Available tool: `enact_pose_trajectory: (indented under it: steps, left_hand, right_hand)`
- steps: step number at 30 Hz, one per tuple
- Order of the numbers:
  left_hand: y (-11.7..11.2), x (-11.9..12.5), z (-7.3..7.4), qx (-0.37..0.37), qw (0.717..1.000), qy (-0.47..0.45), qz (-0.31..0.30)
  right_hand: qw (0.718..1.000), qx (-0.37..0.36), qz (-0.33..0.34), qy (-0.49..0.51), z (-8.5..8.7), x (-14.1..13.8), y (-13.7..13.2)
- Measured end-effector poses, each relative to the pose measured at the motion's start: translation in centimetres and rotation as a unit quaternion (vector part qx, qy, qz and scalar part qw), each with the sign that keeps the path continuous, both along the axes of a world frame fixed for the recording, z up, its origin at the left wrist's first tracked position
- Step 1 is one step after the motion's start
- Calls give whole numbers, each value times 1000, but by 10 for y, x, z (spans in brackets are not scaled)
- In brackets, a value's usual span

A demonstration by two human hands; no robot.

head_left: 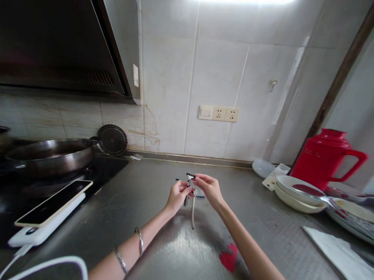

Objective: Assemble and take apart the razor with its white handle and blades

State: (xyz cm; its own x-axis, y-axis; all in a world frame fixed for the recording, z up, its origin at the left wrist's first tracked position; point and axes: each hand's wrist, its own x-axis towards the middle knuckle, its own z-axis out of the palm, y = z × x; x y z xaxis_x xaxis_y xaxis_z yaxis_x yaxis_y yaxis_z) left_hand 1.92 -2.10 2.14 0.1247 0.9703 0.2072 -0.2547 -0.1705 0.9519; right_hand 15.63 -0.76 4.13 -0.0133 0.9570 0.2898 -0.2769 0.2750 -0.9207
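Observation:
Above the middle of the counter, both hands meet at a small T-shaped black-and-silver tool (189,180) that looks like a razor. My left hand (177,194) is closed on its dark handle, which points down. At the top, the fingertips of my right hand (210,190) pinch one end of the black crossbar. A pale, thin, cord-like strip (193,217) runs downward just below the hands; whether it is held or lies on the counter I cannot tell. Behind the fingers, a small dark-edged item (200,194) is partly hidden.
On the left, a steel pan (53,156) sits on the black cooktop, with a phone (56,202) on a white power bank (49,222) in front. A red thermos jug (324,159), stacked bowls (296,200) and white paper (340,256) occupy the right. A red patch (229,258) marks the steel counter (149,255).

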Motion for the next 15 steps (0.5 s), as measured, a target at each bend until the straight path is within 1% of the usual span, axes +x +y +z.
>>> enact_pose_trajectory:
  steps: [2,4,7,9,11,15]
  left_hand:
    - [1,-2,1,-11,1000,-9,-1]
    - [4,-5,2,-10,1000,-23,4]
    - [11,-10,3,11,999,-42,7]
    - [15,-12,4,22,998,-55,0]
    - [18,-14,5,20,997,-73,-12]
    - [20,-15,5,7,994,-100,-33]
  right_hand:
    - [999,-20,-7,25,3,2,-1]
    - [998,-46,-32,35,5,4,-2]
    - [993,-83,-83,-22,4,6,-2]
    - [988,-95,-94,-81,2,5,-1]
    - [984,-96,-79,-130,0,0,-1]
    - [975,-87,-11,-206,-1,-14,-6]
